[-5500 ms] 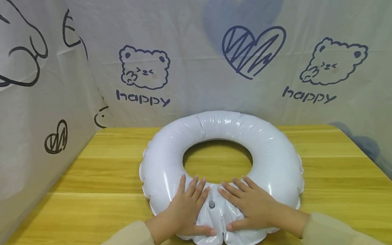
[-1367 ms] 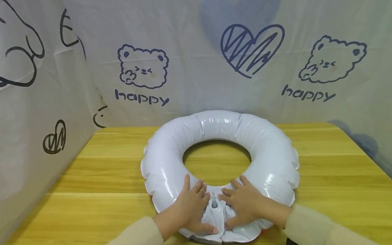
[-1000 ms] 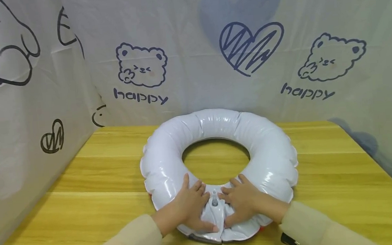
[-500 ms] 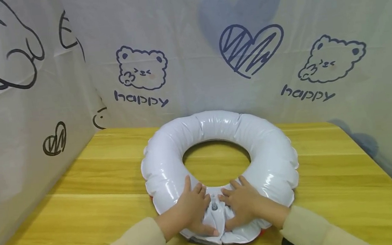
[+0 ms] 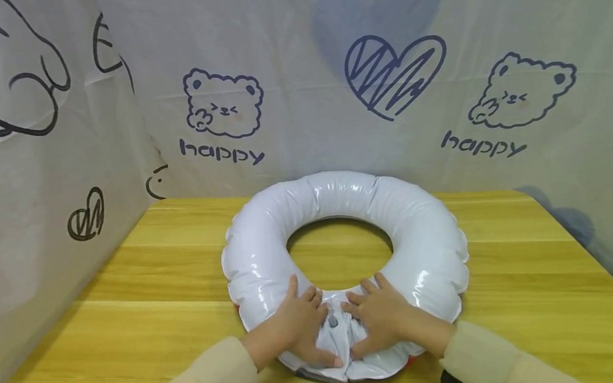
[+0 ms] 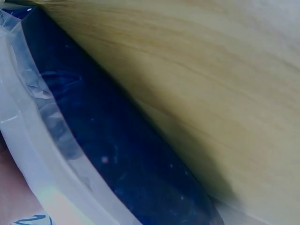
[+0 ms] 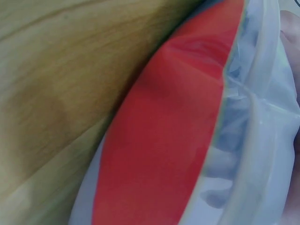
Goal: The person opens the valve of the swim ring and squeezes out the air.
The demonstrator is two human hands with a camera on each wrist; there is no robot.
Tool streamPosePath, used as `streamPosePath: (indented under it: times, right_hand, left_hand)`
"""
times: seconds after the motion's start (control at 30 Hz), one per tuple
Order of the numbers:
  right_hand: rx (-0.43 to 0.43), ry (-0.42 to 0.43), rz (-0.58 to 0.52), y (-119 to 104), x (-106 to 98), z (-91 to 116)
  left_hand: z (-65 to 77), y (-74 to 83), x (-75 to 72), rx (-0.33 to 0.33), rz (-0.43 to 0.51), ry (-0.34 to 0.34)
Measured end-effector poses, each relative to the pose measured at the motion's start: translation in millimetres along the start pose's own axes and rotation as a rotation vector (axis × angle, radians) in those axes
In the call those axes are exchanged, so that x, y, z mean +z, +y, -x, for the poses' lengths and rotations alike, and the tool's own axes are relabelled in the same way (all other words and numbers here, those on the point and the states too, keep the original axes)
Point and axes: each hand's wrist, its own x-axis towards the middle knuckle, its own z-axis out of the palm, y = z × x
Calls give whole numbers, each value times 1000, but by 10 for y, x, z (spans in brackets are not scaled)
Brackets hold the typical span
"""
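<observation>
Ring (image 5: 256, 238) on wood-grain table (image 5: 149, 327), printed curtain (image 5: 306, 124) behind

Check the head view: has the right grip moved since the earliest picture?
Yes: the right grip has shifted slightly leftward in the image, away from the right edge of the table.

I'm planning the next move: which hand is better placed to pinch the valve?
Probably the left hand: its fingers lie closer to the valve than those of the right hand. Both hands rest on the white ring, so the advantage looks small.
</observation>
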Motion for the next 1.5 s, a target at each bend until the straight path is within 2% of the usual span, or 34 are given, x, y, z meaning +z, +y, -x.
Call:
streamPosePath:
  times: [0.37, 0.57, 0.73, 0.9, 1.07, 1.23, 1.4, 1.5]
  right_hand:
    - [7, -16, 26, 19, 19, -21]
    - [21, -41, 65, -15, 31, -24]
    - [5, -14, 55, -1, 53, -1]
    - [-56, 60, -46, 96, 160, 56]
    - [-130, 140, -211, 215, 256, 121]
    - [-157, 187, -372, 300, 299, 174]
    - [-163, 274, -408, 315, 325, 188]
    - [-156, 337, -377, 303, 329, 184]
  left_hand:
    - [-7, -28, 29, 14, 44, 44]
    - [27, -33, 28, 24, 43, 94]
    - [45, -54, 44, 37, 47, 136]
    - [69, -94, 143, 60, 137, 211]
    - [97, -131, 247, 63, 222, 251]
    - [127, -162, 271, 72, 299, 314]
    - [153, -196, 242, 69, 378, 398]
    - [173, -217, 203, 63, 368, 428]
